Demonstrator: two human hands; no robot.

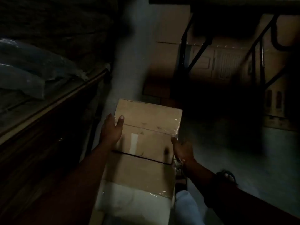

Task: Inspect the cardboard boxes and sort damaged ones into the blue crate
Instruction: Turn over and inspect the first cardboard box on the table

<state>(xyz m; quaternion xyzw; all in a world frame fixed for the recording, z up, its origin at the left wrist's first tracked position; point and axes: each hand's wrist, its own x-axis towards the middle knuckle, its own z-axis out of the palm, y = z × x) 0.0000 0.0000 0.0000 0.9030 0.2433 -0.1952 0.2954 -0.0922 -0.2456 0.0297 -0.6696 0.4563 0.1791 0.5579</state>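
Observation:
A brown cardboard box [149, 125] sealed with clear tape sits in the dim middle of the head view, on top of another cardboard box [139, 172]. My left hand [112, 129] grips its left edge, thumb on the top face. My right hand [182, 149] holds the near right corner, fingers down the side. A pale strip, like a torn label, marks the top face. No blue crate is visible.
A dark wooden shelf [48, 109] with plastic-wrapped bundles [30, 75] runs along the left. A black metal rack frame [194, 51] stands at the right with more cardboard boxes [224, 62] behind it. Grey floor [243, 151] lies to the right. Something white [134, 203] lies below the lower box.

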